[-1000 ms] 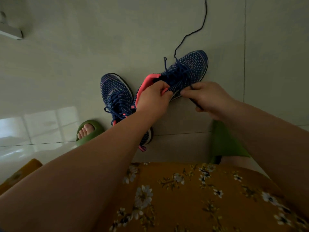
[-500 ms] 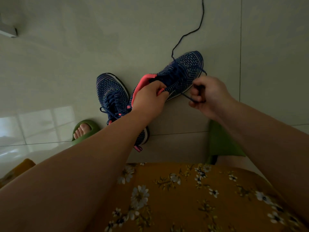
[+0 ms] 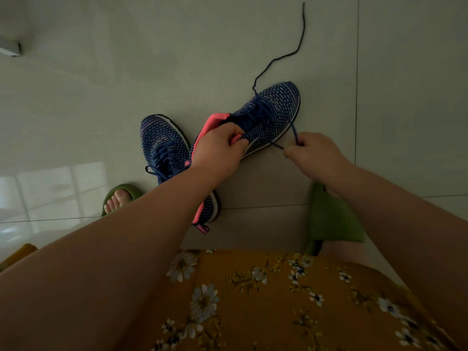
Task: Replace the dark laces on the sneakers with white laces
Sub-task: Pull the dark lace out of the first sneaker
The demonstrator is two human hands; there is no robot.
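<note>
A person looks down past their own lap at two dark blue knit sneakers with pink lining, lying on a pale tiled floor (image 3: pixel 101 102).

The left hand (image 3: pixel 217 150) curls around the pink collar of the right-hand sneaker (image 3: pixel 263 120), fingers and thumb closed on the opening's edge, holding the shoe tilted with its heel raised. This sneaker's long axis runs from the heel at about 8 o'clock to the toe at about 2 o'clock.

The right hand (image 3: pixel 311 154) sits just beside the shoe, at about 4 o'clock from its toe. Its fingers (image 3: pixel 300 143) pinch a short stretch of the dark lace (image 3: pixel 293 130), which rises from the pinch toward 11 o'clock and meets the shoe's side near the lower eyelets. The right hand is the nearer one to the lace, so the pull out of the eyelets would likely run toward 4 o'clock, away from the shoe.

The same lace's other end trails loose (image 3: pixel 298 44) across the floor from the shoe's tongue toward 1 o'clock, reaching nearly to the top of the view.

The second sneaker (image 3: pixel 162 145) lies flat just to the left, at 9 o'clock, with its dark lace fully threaded and partly hidden under the left forearm.

Counted: two sneakers, two dark laces, two hands. No white laces are visible.

Two green slippers show, one (image 3: pixel 131 190) at 7 o'clock on a foot, one (image 3: pixel 331 219) under the right forearm.
</note>
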